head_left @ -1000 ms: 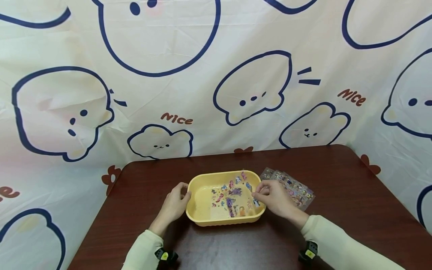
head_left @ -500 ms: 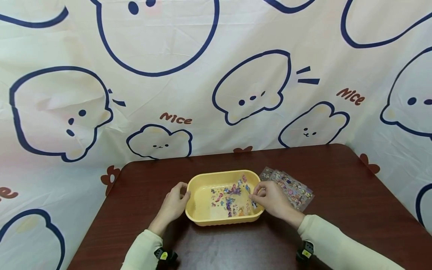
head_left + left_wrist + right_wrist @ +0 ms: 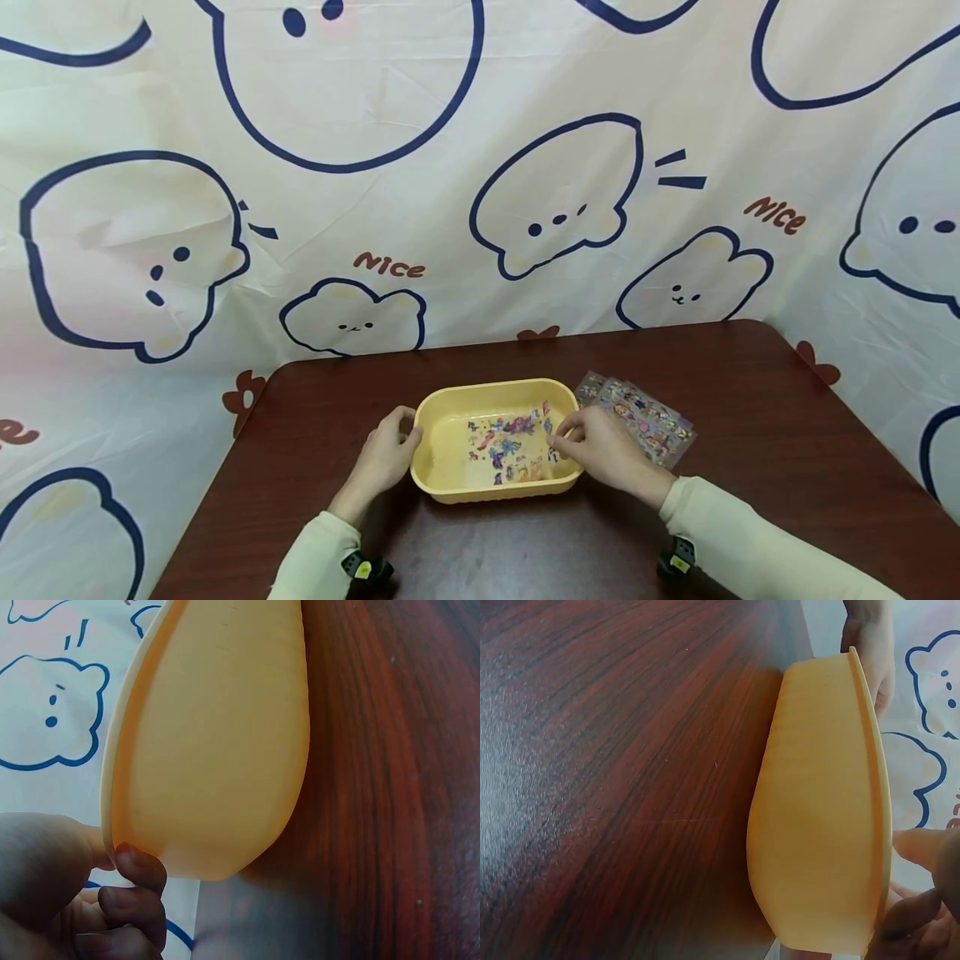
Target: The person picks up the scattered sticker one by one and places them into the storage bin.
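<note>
Dark reddish-brown, the tabletop [image 3: 750,392] carries a yellow tray [image 3: 487,496], and just beside its right end lies a loose stack of sticker sheets [image 3: 652,423]. A clear sticker sheet [image 3: 510,450] is inside the tray, towards the right. The left hand [image 3: 385,457] pinches the tray's left rim between thumb and finger; that hold need only be firm enough to stop sliding. The right hand [image 3: 603,446], fingertips closed together, appears to pinch the sheet's right edge. A light edge grip should avoid creasing the film or smudging its tiny figures.
</note>
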The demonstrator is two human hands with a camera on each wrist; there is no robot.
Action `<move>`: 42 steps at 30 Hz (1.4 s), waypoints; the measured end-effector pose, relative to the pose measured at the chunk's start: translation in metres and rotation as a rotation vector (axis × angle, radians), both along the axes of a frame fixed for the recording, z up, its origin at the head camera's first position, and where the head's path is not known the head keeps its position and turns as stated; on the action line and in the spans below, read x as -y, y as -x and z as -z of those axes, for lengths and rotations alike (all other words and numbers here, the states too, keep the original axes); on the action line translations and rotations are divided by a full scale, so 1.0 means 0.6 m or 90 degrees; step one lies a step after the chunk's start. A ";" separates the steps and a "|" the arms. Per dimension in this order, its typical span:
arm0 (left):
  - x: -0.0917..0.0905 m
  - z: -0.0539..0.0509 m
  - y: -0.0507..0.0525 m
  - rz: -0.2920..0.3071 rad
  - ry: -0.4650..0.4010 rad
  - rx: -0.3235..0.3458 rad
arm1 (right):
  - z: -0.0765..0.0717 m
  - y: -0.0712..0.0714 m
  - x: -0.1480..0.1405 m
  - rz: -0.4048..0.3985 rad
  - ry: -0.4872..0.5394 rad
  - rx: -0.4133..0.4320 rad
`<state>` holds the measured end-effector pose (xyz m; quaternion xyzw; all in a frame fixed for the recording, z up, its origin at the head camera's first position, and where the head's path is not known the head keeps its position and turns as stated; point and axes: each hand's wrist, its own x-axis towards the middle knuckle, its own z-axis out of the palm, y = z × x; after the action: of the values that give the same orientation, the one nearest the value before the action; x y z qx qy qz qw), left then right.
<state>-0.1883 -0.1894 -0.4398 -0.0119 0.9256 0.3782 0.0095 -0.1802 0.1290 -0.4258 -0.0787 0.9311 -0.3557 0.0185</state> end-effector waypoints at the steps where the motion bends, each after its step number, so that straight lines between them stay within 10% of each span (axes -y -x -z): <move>1: 0.000 0.000 0.000 0.000 0.000 0.000 | 0.000 0.000 0.000 -0.003 -0.004 -0.005; 42: -0.001 0.002 0.000 -0.007 -0.009 0.004 | -0.004 -0.003 -0.027 -0.032 0.109 -0.018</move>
<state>-0.1881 -0.1885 -0.4408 -0.0180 0.9229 0.3846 0.0102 -0.1784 0.1453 -0.4237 -0.1087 0.8952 -0.4321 0.0076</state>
